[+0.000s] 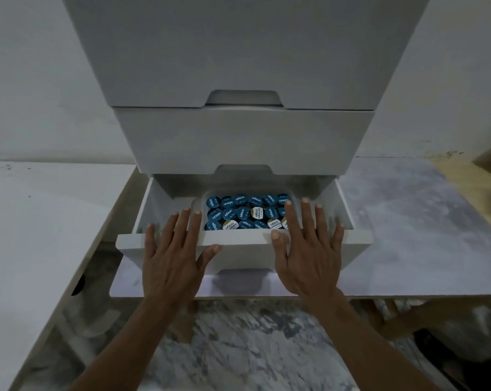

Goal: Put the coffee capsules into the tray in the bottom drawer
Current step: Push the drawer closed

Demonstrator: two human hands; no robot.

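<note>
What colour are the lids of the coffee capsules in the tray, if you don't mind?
Mostly blue, a few white with yellow, on the coffee capsules; seen in the head view.

Dim, flat light here, greyish all over. Straight up beyond the fingers (186,221) rises a white drawer unit (244,52), two closed fronts stacked, each with a cut-out grip (243,97) along its lower edge. Behind it, to either side of the fingers, a plain pale wall (35,80), a little scuffed near its foot. Out left of the fingers runs a white tabletop (41,221); out right, a mottled grey surface (422,221), with a yellowish strip (458,176) at its far end. Below the fingers, nearer the camera, a veined marble floor (252,348). Low and right of them, what may be wooden legs (393,323), hard to make out in the shadow.
</note>
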